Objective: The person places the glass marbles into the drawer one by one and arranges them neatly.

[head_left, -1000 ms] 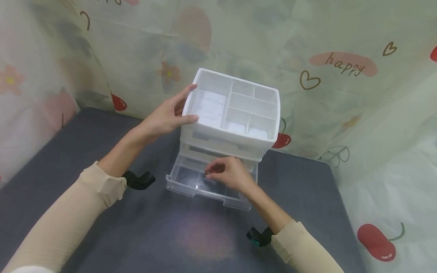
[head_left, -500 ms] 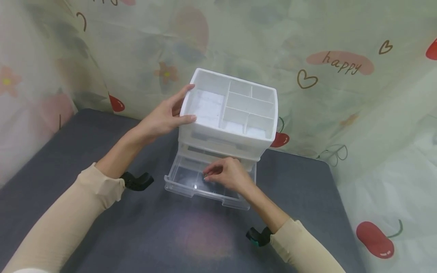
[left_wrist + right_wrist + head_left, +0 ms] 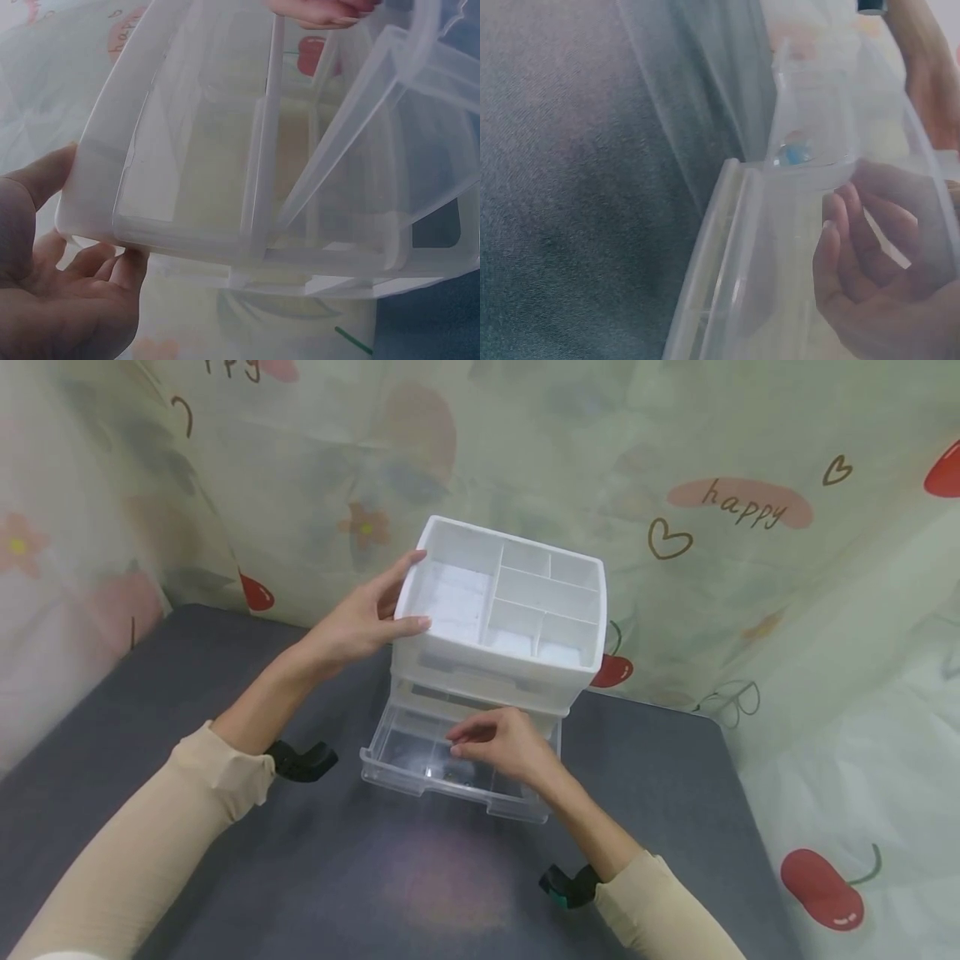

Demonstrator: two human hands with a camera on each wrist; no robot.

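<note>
A white plastic drawer organizer [image 3: 495,672] with a divided top tray stands on the table. My left hand [image 3: 356,618] grips its left side, the thumb on the top rim; the left wrist view shows this hand [image 3: 82,292] at the box's edge. The lower clear drawer [image 3: 397,752] is pulled out. Over it hovers my right hand [image 3: 506,743], thumb and fingertips near each other with nothing visible between them. In the right wrist view a small shiny blue object [image 3: 796,154] shows through the clear plastic, beside the right hand's fingers [image 3: 847,232]; its kind is unclear.
The organizer rests on a dark grey table [image 3: 420,877], near its back edge. Behind it hangs a patterned curtain [image 3: 540,443] with hearts and cherries. A black strap mount [image 3: 570,887] sticks out from the right wrist, and another [image 3: 303,762] from the left.
A small object pinched in my right fingertips one second ago is out of them now, and a tiny thing shows on the drawer floor below. The left hand keeps its hold.
</note>
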